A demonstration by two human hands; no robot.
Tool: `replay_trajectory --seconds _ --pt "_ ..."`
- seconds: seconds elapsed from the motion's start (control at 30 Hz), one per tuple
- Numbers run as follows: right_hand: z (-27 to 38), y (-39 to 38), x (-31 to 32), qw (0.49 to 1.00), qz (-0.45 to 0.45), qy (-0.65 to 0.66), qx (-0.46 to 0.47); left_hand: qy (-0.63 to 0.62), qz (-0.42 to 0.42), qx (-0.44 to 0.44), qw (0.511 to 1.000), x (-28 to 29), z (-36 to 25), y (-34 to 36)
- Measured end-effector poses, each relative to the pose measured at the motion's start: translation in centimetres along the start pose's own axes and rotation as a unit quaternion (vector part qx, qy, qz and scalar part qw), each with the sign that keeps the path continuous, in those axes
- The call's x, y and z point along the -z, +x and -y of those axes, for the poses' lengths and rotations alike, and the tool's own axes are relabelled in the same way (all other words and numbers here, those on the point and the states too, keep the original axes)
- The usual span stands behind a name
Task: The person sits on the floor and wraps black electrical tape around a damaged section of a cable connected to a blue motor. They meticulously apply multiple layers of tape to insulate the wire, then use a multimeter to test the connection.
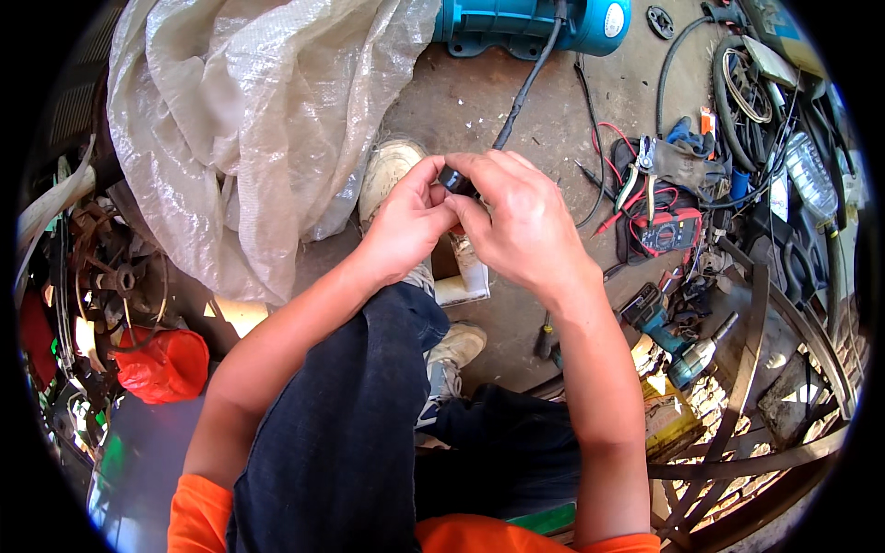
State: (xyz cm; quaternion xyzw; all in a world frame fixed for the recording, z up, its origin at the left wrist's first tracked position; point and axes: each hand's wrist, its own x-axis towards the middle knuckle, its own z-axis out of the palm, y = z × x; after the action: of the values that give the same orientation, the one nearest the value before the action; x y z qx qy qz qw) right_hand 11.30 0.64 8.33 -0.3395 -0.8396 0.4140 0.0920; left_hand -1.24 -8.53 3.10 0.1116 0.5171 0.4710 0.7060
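floor [447, 106]: grey-brown, stained, flecked with white | sun patches [724, 392]: bright, dappled, lower right

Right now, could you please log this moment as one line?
left hand: holding black piece; right hand: same piece; nearby: black cable, multimeter

Motor [512, 25] beyond right hand [524, 219]

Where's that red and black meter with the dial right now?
In the head view, the meter lies to the right of the person's right hand, just below the pliers.
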Motion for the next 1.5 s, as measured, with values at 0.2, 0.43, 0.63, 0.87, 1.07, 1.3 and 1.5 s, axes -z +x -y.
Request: replay_trajectory --seconds 0.2,0.43,0.63,0.87,1.07,1.3,1.5 --pt "-0.1 -2.9 1.4 0.986 -0.035 0.099 -0.131 0.056 0.014 0.011 0.998 0.2 -0.3 0.0" --pt "-1.4 -2.6 0.4 0.953 -0.036 0.051 -0.297 0.038 0.020 0.024 0.999 -0.2 -0.4 0.1" --pt "-2.8 -2.9 -0.5 0.945 -0.040 0.119 -0.303 -0.063 0.041 0.088 0.993 0.0 -0.8 0.2" --pt "-5.0 -2.4 -1.3 0.929 -0.038 0.262 -0.258 -0.164 0.056 0.184 0.967 0.6 -1.3 0.3" --pt "-5.8 -2.1 -2.5 0.889 -0.061 0.393 -0.229 -0.221 0.080 0.237 0.943 0.9 -0.9 0.7" --pt "-1.9 -0.4 0.8 0.953 -0.164 0.188 -0.170 -0.079 0.047 0.121 0.988 0.3 -1.1 0.5" --pt "-0.1 0.7 0.3 0.975 -0.023 0.168 -0.146 0.063 0.007 -0.003 0.998 -0.2 -0.8 0.8"
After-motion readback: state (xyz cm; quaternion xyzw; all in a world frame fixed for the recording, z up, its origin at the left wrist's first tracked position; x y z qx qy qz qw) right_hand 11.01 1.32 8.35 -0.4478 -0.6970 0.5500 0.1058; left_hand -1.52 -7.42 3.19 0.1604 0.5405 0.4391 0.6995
